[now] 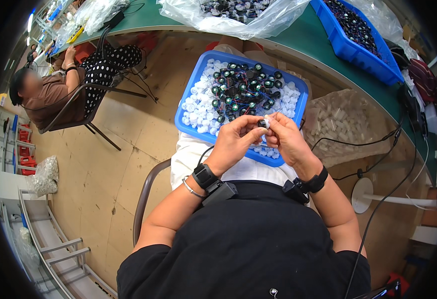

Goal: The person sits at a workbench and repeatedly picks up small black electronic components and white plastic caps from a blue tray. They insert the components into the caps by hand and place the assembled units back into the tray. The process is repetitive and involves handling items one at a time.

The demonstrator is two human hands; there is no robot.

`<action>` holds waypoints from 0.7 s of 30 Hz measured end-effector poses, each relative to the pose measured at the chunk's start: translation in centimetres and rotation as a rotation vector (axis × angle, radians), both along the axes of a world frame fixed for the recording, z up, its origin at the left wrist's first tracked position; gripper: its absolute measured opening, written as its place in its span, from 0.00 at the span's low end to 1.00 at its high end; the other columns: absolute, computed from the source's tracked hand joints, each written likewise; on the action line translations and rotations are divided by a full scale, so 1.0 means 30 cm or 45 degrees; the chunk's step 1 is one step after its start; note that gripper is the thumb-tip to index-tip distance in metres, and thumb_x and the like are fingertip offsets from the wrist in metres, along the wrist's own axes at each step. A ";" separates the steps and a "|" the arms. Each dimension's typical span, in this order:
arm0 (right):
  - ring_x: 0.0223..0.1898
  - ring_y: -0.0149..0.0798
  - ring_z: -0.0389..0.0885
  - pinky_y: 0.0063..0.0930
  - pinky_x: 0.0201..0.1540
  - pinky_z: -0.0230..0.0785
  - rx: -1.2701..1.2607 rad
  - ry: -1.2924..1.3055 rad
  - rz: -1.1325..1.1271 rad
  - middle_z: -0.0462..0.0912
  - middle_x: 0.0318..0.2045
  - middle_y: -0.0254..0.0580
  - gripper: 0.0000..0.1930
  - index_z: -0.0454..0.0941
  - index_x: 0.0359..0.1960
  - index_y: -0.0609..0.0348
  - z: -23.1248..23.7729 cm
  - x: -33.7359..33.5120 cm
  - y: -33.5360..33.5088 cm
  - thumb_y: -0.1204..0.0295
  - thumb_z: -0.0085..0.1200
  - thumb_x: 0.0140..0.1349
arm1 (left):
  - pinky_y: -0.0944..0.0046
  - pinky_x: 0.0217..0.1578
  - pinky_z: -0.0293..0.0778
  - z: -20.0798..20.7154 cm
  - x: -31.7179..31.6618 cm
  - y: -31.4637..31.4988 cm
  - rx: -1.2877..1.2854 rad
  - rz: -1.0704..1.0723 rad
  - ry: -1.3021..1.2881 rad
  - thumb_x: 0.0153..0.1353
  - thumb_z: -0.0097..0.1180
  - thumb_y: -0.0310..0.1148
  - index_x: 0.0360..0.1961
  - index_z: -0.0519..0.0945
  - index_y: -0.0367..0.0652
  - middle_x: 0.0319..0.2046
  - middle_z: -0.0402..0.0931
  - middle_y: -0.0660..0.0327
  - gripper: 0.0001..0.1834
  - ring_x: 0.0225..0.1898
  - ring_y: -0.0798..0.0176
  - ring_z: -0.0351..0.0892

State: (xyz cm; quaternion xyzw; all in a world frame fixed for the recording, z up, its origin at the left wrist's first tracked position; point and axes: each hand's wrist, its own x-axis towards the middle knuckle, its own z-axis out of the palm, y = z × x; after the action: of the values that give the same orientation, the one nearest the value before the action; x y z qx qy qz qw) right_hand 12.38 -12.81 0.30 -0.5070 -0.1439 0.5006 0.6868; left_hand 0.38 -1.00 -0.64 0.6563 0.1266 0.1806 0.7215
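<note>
Black-and-white piece between fingers, blue tub beneath, plastic bag rightward.

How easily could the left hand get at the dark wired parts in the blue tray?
Probably yes: the left hand is close to the dark wired parts, which lie uncovered on the white pieces in the blue tray. It and the right hand hold a small piece, though.
</note>
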 end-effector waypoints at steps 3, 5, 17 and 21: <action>0.20 0.19 0.61 0.14 0.21 0.54 0.087 -0.125 -0.005 0.68 0.23 0.28 0.07 0.66 0.36 0.57 -0.014 -0.008 -0.004 0.67 0.43 0.70 | 0.71 0.35 0.77 0.011 0.001 -0.009 -0.058 0.006 0.018 0.63 0.55 0.26 0.48 0.76 0.34 0.33 0.79 0.60 0.13 0.32 0.71 0.78; 0.21 0.18 0.61 0.14 0.23 0.55 0.142 -0.298 -0.054 0.68 0.24 0.27 0.07 0.66 0.36 0.57 -0.026 -0.021 -0.002 0.68 0.43 0.70 | 0.71 0.36 0.77 0.024 0.003 -0.015 -0.188 -0.007 0.021 0.63 0.55 0.27 0.48 0.76 0.33 0.34 0.79 0.59 0.13 0.33 0.70 0.79; 0.29 0.18 0.65 0.15 0.29 0.59 0.128 -0.354 -0.065 0.71 0.28 0.26 0.08 0.73 0.39 0.57 0.025 -0.010 -0.001 0.66 0.48 0.68 | 0.70 0.37 0.78 -0.009 0.006 0.000 -1.029 -0.116 -0.008 0.67 0.51 0.39 0.45 0.76 0.37 0.35 0.80 0.59 0.15 0.34 0.68 0.80; 0.30 0.25 0.70 0.19 0.32 0.64 0.160 -0.922 -0.150 0.74 0.32 0.32 0.12 0.77 0.44 0.61 0.019 -0.018 0.007 0.67 0.54 0.64 | 0.70 0.40 0.77 -0.002 0.001 0.003 -1.178 -0.179 0.020 0.67 0.49 0.45 0.43 0.77 0.39 0.34 0.79 0.62 0.18 0.35 0.70 0.79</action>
State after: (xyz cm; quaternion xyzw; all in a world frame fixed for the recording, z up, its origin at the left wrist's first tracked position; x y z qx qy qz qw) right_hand 11.85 -12.59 0.89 -0.6156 -0.3784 0.2386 0.6488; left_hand 0.41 -0.91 -0.71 0.2741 0.1545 0.0507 0.9479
